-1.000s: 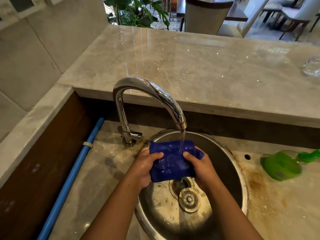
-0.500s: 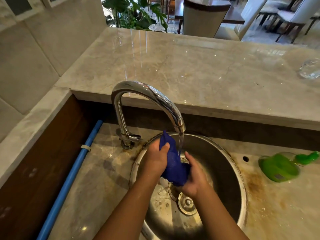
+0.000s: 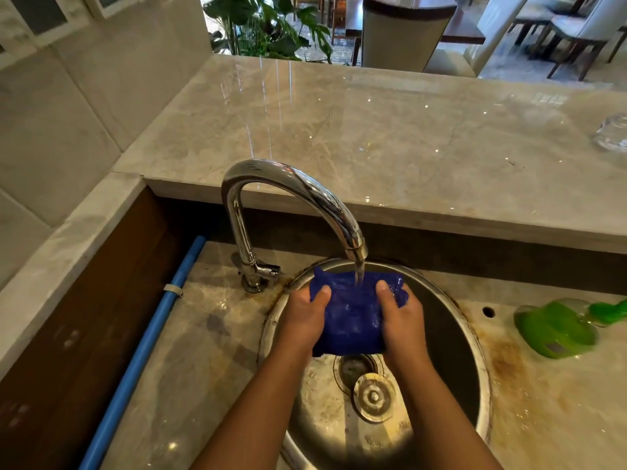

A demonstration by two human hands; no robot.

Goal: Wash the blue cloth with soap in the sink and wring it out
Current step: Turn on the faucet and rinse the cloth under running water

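The wet blue cloth (image 3: 353, 315) is stretched flat between both hands over the round steel sink (image 3: 454, 337). Water runs from the chrome tap (image 3: 305, 195) onto the cloth's upper edge. My left hand (image 3: 303, 317) grips the cloth's left side, thumb on top. On the right side, my right hand (image 3: 400, 315) grips it the same way. Below the cloth lie the open drain (image 3: 354, 366) and a loose metal stopper (image 3: 373, 396). A green soap bottle (image 3: 556, 329) lies on its side on the counter to the right.
A raised marble ledge (image 3: 373, 130) runs behind the sink, with a clear glass (image 3: 612, 132) at its far right. A blue pipe (image 3: 149, 344) runs along the left wall. The stained counter (image 3: 549, 401) surrounds the sink.
Half a second ago the cloth was bunched and rubbed between the hands; now both hands have pulled it apart flat under the running water.
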